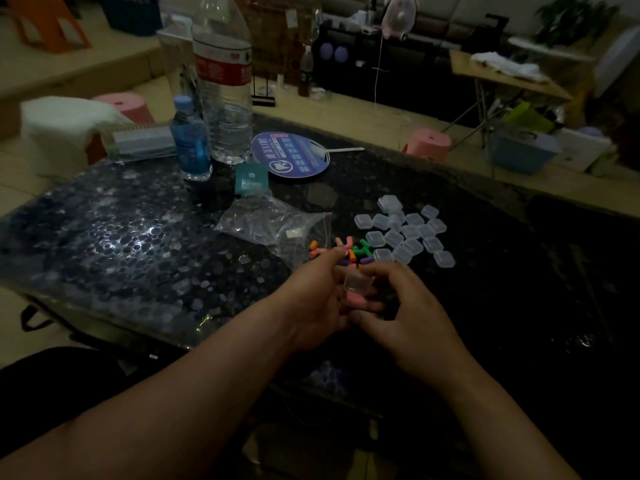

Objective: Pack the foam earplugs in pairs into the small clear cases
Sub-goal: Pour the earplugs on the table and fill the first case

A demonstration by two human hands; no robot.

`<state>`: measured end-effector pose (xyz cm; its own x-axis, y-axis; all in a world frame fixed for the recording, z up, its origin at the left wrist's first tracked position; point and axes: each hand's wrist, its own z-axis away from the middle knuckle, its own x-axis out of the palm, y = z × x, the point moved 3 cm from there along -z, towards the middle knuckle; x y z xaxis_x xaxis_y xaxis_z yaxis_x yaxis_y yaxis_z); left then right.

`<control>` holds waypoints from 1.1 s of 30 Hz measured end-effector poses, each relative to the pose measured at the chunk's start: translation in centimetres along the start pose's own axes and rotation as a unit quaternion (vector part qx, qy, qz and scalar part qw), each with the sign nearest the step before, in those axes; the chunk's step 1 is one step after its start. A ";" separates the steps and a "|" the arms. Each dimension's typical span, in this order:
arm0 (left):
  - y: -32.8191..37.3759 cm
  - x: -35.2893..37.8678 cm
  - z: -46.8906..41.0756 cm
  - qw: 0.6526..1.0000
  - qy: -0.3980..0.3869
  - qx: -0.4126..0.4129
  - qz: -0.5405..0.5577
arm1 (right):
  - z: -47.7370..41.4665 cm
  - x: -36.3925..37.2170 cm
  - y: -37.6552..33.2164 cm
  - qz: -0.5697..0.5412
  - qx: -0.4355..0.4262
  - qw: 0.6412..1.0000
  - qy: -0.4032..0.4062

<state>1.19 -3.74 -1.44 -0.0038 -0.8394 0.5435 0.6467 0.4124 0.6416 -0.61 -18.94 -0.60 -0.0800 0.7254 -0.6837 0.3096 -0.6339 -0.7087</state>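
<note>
while both hands meet over the near middle of the table, i read my right hand [408,313] as curled, index finger above and thumb below, pinching a small clear square plastic case [356,282]. my left hand [311,306] stands edge-on beside it, fingers bent toward a pink foam earplug [355,299] just under the case. whether those fingers actually pinch the plug i cannot tell in this dim light.

i judge the case to be light, stiff and rather slick, best taken by its opposite edges so the lid side is free. whether the lid is open i cannot make out. the plug should be featherlight and squashy, so take it softly round the middle, or it will deform and spring back. its long axis lies roughly across the view, left to right, the right end dipping a little.

just beyond the fingertips sits a loose heap of coloured foam earplugs [346,252] pointing every way. to its right lies a cluster of empty clear cases [408,233], flat and touching one another. left of the heap lies a crumpled clear plastic bag [277,223], all on the dark speckled tabletop [138,237].
</note>
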 end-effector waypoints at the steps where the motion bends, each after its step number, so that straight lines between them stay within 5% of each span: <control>1: 0.0 -0.1 -0.1 1.000 0.001 0.001 -0.002 | 0.0 0.0 -0.1 0.000 -0.003 1.000 0.004; 16: -0.1 0.3 -0.3 0.998 -0.014 0.045 -0.037 | 0.1 0.5 -0.5 0.029 -0.032 0.997 0.063; 23: 0.2 0.5 -0.3 0.990 0.047 0.096 -0.094 | 0.4 0.4 0.0 0.024 0.018 0.999 0.043; 33: -0.4 1.1 0.4 0.982 0.008 0.076 -0.171 | 0.3 0.5 0.9 -0.022 0.043 0.998 0.041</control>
<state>0.63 -4.64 -0.89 -0.1882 -0.9431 0.2741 0.4883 0.1523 0.8593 -0.61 -19.25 -1.67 -0.0123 0.7706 -0.6372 0.2244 -0.6188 -0.7528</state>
